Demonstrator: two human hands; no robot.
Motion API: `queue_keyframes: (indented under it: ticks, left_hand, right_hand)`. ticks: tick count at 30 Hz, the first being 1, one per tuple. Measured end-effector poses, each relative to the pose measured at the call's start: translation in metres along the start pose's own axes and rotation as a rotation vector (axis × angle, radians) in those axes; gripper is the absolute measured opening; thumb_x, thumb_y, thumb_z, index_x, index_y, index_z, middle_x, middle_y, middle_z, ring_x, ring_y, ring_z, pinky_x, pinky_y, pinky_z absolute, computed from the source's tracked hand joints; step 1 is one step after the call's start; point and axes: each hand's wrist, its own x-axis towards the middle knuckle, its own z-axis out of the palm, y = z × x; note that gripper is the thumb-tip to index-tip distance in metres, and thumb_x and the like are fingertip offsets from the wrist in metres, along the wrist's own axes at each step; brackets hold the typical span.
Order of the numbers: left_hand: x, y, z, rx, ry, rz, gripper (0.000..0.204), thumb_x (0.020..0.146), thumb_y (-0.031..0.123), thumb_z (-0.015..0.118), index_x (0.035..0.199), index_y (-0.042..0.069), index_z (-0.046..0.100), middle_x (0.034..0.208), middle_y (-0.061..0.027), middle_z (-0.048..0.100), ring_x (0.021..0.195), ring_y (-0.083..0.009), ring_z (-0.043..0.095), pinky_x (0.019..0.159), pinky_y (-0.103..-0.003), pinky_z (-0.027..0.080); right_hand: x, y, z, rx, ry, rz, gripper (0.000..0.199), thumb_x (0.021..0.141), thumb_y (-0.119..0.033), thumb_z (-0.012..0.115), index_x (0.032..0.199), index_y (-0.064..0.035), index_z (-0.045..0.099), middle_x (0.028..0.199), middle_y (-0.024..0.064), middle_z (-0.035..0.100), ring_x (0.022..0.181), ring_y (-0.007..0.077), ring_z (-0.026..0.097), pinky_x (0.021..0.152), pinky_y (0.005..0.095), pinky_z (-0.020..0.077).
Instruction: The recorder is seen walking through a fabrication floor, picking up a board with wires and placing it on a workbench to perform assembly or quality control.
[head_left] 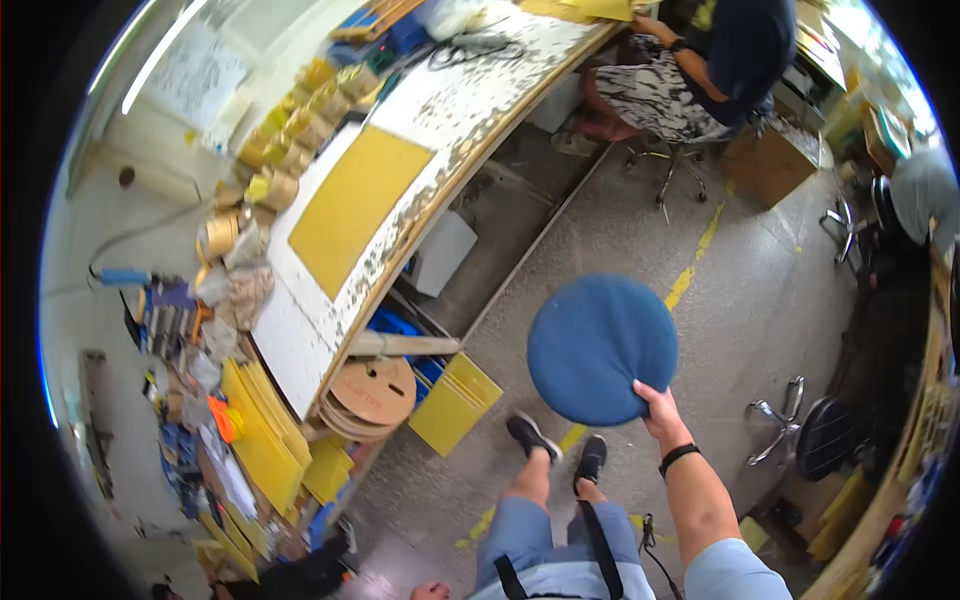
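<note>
My right hand (pixel 659 410) grips the near rim of a round blue padded stool seat (pixel 601 347) that stands on the grey floor in front of my feet. A dark band sits on that wrist. Only the fingertips of my left hand (pixel 430 592) show at the bottom edge, beside my thigh; whether they hold anything is hidden. My two dark shoes (pixel 557 447) stand just left of the stool.
A long white speckled workbench (pixel 440 110) with a yellow mat (pixel 358 205) runs along the left, lined with tape rolls. Yellow sheets and a cardboard reel (pixel 373 393) lie under it. A seated person (pixel 700 60) works at the far end. Other stools stand at right.
</note>
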Motion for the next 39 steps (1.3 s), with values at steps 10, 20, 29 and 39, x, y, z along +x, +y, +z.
queue_keyframes:
  ticks: [10,20,29,39]
  left_hand:
    - [0.117,0.086,0.034,-0.002,-0.076,0.113,0.027,0.094,0.027,0.061,0.101,0.002,0.069,0.086,-0.0075,0.073,0.087,-0.0156,0.067,0.078,-0.033,0.052]
    - [0.099,0.286,-0.066,-0.959,0.143,0.212,0.033,0.098,0.028,0.061,0.112,-0.003,0.064,0.102,-0.0122,0.071,0.088,-0.0202,0.069,0.081,-0.033,0.055]
    - [0.045,0.161,0.033,-0.608,0.272,-0.236,0.030,0.093,0.025,0.065,0.096,-0.005,0.069,0.083,-0.0120,0.072,0.078,-0.0204,0.070,0.071,-0.033,0.055]
    - [-0.036,0.314,0.096,-0.875,0.321,-0.296,0.039,0.093,0.024,0.068,0.116,-0.008,0.064,0.097,-0.0160,0.072,0.086,-0.0215,0.071,0.077,-0.031,0.055]
  right_hand:
    - [0.025,-0.032,0.219,-1.084,-0.083,0.033,0.068,0.064,-0.018,0.089,0.117,0.0109,0.057,0.107,0.0231,0.068,0.101,0.0297,0.067,0.090,0.0383,0.0535]
    - [0.069,-0.087,0.289,-1.766,-0.653,0.020,0.071,0.057,-0.025,0.091,0.117,-0.0005,0.062,0.108,0.0198,0.068,0.105,0.0354,0.065,0.092,0.0406,0.0497]
    - [0.175,-0.087,0.398,-1.790,-1.130,-0.019,0.076,0.060,-0.018,0.088,0.129,-0.0070,0.060,0.116,0.0180,0.068,0.108,0.0338,0.064,0.094,0.0393,0.0486]
    - [0.298,-0.082,0.448,-2.197,-0.879,-0.609,0.087,0.075,-0.038,0.080,0.147,-0.0074,0.042,0.147,0.0185,0.046,0.137,0.0360,0.043,0.114,0.0437,0.0354]
